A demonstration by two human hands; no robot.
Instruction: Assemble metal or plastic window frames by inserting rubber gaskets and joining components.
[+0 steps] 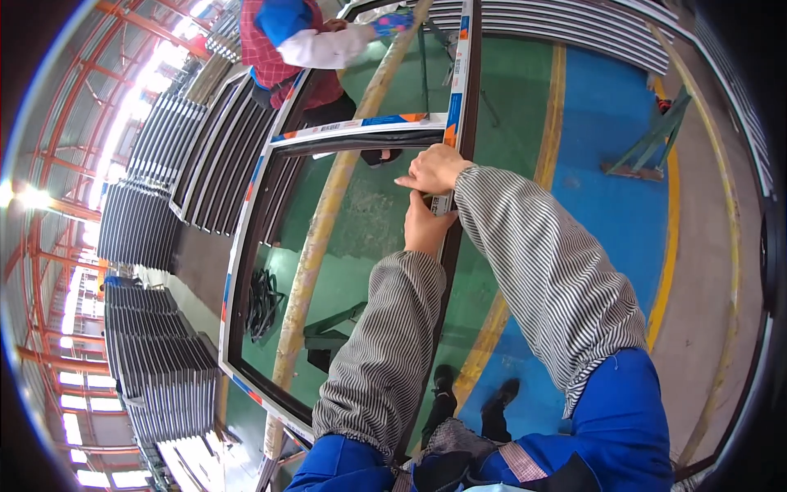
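A large window frame (pixel 465 66) with dark profiles and white, blue and orange film lies across the supports in front of me. My left hand (pixel 426 228) is wrapped over its middle upright, thumb pointing up, just below the crossbar (pixel 361 127). Right above it, my right hand (pixel 438 170) rests on the same upright at the corner, with curled fingers and one fingertip pointing left. What the right fingers pinch, if anything, is hidden. A black strip (pixel 369 144) runs along the crossbar's near inner edge toward the right hand.
Yellowed support rails (pixel 316 234) pass under the frame. Across it a person in a red checked vest (pixel 266 41) works with gloved hands. Stacked dark profiles (pixel 164 361) stand at left, more (pixel 574 33) at the back. A green metal stand (pixel 652 143) is at right; a black coil (pixel 264 303) lies below.
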